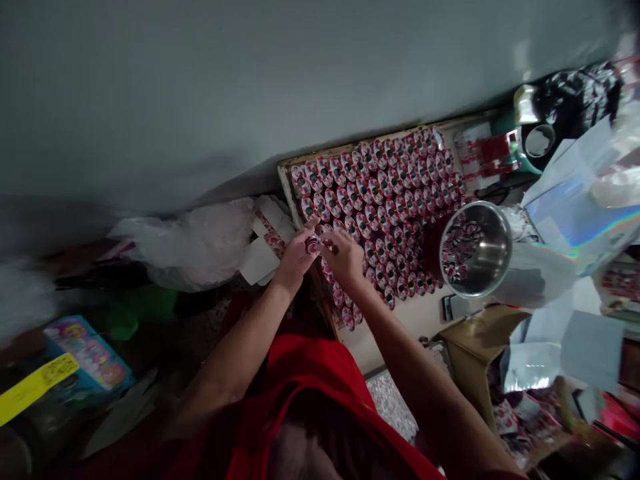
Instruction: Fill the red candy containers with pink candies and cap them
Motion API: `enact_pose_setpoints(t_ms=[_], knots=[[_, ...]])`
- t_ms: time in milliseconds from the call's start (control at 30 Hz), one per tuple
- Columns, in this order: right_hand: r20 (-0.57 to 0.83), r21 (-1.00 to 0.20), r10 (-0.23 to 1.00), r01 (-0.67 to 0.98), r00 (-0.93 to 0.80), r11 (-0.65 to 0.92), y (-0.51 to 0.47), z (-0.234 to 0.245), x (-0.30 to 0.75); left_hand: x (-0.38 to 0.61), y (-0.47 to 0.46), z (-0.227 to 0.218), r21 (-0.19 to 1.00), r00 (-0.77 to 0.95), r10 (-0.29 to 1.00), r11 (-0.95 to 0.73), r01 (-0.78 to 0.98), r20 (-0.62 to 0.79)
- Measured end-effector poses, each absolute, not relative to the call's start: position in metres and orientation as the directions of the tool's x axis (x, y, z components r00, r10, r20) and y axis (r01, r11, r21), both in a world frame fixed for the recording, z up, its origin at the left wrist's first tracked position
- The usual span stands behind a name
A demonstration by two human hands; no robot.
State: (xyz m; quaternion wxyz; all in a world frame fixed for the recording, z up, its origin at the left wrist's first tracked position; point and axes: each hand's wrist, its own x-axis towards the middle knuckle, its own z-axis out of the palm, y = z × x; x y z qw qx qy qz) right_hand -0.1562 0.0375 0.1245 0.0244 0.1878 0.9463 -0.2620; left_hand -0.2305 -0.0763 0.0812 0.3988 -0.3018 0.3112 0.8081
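My left hand (295,257) and my right hand (345,257) meet over the near left corner of a flat board (287,175). Together they pinch one small round red-and-white piece (313,244) between their fingertips. The board is covered with several rows of the same small round red-and-white pieces (385,193), laid close together. Both sets of fingers are closed on the piece. My forearms reach in from the bottom, over my red clothing.
A shiny metal bowl (475,248) with more pieces inside stands right of the board. White plastic bags (195,243) and paper scraps lie to the left. A colourful box (87,352) sits at lower left. Foil pouches (580,213) and clutter fill the right side. A grey wall rises behind.
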Motion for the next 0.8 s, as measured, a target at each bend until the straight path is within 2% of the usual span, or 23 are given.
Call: enact_pose_setpoints(t_ms=[133,267,367,433,500,567,800], knots=[[-0.036,-0.528,0.177,0.169,-0.984,0.832,0.026,0.115,-0.136,-0.222,-0.062,0.084,0.212,-0.468,0.465,-0.503,-0.838,-0.751],[0.078,-0.557,0.135,0.069,-0.988,0.828,0.031,0.114,-0.123,-0.215,-0.051,0.087,0.188,-0.455,0.455,-0.518,-0.835,-0.766],[-0.020,-0.587,0.328,0.276,-0.945,0.761,0.043,0.116,-0.121,-0.218,-0.051,0.090,0.169,-0.444,0.454,-0.526,-0.833,-0.773],[-0.125,-0.526,0.509,0.492,-0.851,0.694,0.061,0.114,-0.124,-0.225,-0.052,0.091,0.152,-0.431,0.451,-0.533,-0.832,-0.781],[-0.182,-0.433,0.616,0.625,-0.767,0.650,0.085,0.109,-0.133,-0.235,-0.053,0.093,0.133,-0.418,0.455,-0.536,-0.834,-0.786],[-0.221,-0.359,0.642,0.673,-0.734,0.646,0.109,0.103,-0.146,-0.245,-0.052,0.094,0.119,-0.410,0.474,-0.532,-0.839,-0.779],[-0.419,-0.110,0.615,0.710,-0.667,0.695,0.142,0.082,-0.194,-0.264,-0.039,0.088,0.035,-0.358,0.547,-0.513,-0.858,-0.757]])
